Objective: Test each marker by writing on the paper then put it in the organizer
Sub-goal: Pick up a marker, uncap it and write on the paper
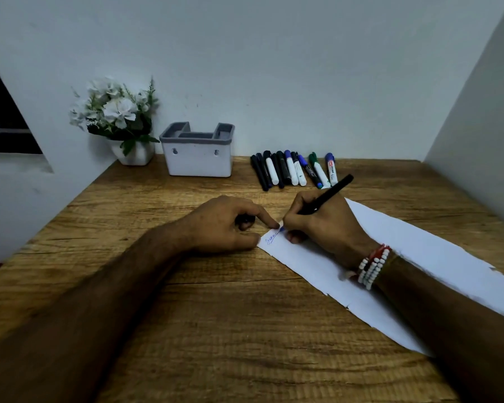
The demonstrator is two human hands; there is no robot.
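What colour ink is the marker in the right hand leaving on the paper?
Blue: the head view shows blue writing near the paper's corner, from the black-bodied marker.

Wooden counter [216, 315]: flower pot [134, 154] and organizer [198, 158] upper left, markers [294, 170] upper centre, paper [390, 271] right

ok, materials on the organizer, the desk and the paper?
Organizer: looks like matte white plastic with a grey rim insert; smooth moulded walls, two keyhole slots. Desk: wood-grain surface, probably laminate or veneer, low sheen. Paper: thin white sheet, ragged torn edges, blue ink on it.
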